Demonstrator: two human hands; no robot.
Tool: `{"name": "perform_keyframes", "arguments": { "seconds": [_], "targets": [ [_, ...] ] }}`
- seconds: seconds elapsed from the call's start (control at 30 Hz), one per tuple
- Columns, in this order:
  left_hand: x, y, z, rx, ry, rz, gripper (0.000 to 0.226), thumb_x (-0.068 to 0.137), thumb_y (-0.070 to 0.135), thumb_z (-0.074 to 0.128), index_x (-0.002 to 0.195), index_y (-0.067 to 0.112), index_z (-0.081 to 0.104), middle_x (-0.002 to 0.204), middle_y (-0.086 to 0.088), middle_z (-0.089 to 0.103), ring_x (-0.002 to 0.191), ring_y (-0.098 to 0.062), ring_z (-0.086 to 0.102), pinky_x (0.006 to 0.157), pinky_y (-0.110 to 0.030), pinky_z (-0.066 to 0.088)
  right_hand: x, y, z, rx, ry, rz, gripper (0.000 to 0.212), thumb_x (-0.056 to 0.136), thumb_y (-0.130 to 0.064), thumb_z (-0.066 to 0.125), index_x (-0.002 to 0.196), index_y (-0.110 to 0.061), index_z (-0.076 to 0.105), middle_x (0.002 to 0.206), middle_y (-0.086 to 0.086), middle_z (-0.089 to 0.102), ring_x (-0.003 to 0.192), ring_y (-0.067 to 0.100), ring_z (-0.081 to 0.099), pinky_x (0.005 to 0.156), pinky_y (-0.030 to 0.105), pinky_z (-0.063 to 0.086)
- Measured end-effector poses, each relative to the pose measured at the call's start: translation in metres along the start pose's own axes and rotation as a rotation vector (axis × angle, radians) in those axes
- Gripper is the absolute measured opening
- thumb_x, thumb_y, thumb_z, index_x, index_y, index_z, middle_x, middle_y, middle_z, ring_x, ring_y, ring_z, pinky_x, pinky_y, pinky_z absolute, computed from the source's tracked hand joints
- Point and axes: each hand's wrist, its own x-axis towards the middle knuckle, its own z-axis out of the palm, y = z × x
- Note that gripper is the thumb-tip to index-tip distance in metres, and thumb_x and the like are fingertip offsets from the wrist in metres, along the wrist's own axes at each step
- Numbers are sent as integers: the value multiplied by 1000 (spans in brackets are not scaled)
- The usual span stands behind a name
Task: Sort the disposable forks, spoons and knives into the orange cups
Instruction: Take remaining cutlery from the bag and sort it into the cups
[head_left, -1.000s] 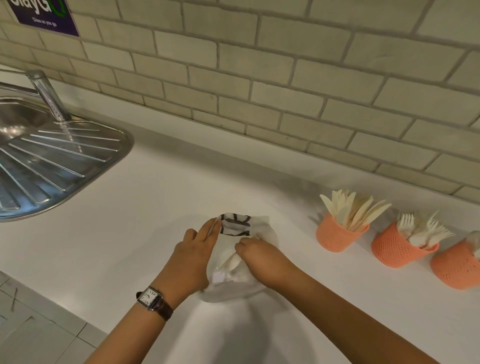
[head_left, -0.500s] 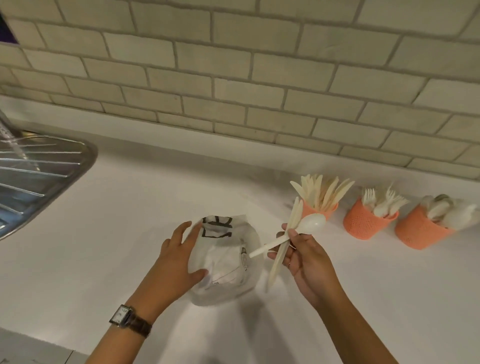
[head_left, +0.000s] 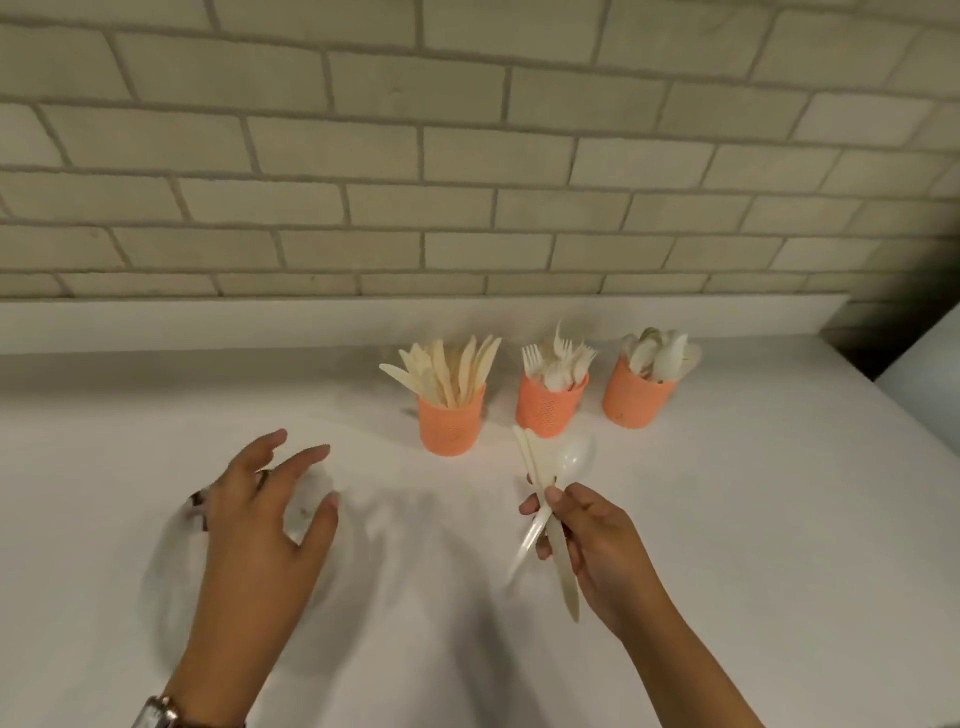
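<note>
Three orange cups stand in a row near the wall: the left cup (head_left: 451, 426) holds several cream knives, the middle cup (head_left: 549, 410) holds white forks, the right cup (head_left: 635, 399) holds white spoons. My right hand (head_left: 597, 545) grips a white spoon (head_left: 570, 464) and a cream knife (head_left: 562, 561) together, their tips pointing up toward the middle cup. My left hand (head_left: 262, 525) hovers with fingers spread over a blurred clear plastic bag (head_left: 176, 561) lying on the counter, which it largely hides.
The white counter (head_left: 753, 519) runs back to a low white ledge under a grey brick wall (head_left: 467, 156). A dark gap and a white panel edge (head_left: 924, 358) sit at the far right.
The view swung right, so the sink left the frame. My left hand let go of the bag and opened above it. My right hand carried the spoon and knife closer to the cups.
</note>
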Motion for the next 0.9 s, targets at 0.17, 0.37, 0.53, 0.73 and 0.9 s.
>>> {"name": "perform_keyframes", "arguments": {
  "seconds": [0.17,0.37,0.53,0.73,0.9],
  "targets": [
    [-13,84,79,-265,-189,36,26,81,17,69,93,39,66,102,18,60,93,-4,57,86,-16,43,1,-15,-61,-52,44,-43,29,94,-18,52,92,9,62,93,5,73,61,15,49,52,27,46],
    [-29,186,170,-412,-438,-24,20,80,22,70,80,43,67,86,24,67,71,-4,62,65,-9,46,12,-33,-130,-98,69,-109,23,95,-17,53,76,-7,63,62,1,61,51,11,43,42,25,36],
    [-40,229,219,-520,-494,-221,16,78,23,73,75,37,67,74,17,72,67,-3,66,69,-14,50,26,-42,-177,-159,29,-113,27,93,-15,56,68,-10,48,57,5,42,45,11,35,38,19,24],
    [-41,240,233,-596,-531,-343,16,80,15,70,70,27,75,75,-12,72,68,-14,62,66,-23,50,36,-44,-204,-164,-80,-58,23,98,-23,47,87,-5,58,65,3,51,48,8,42,40,19,28],
    [-30,236,231,-712,-438,-457,11,81,7,68,90,14,68,72,-1,75,69,-10,68,63,-17,53,42,-41,-210,-70,-86,-60,22,98,-13,45,101,-12,67,71,7,45,52,11,37,42,22,26]
  ]
}}
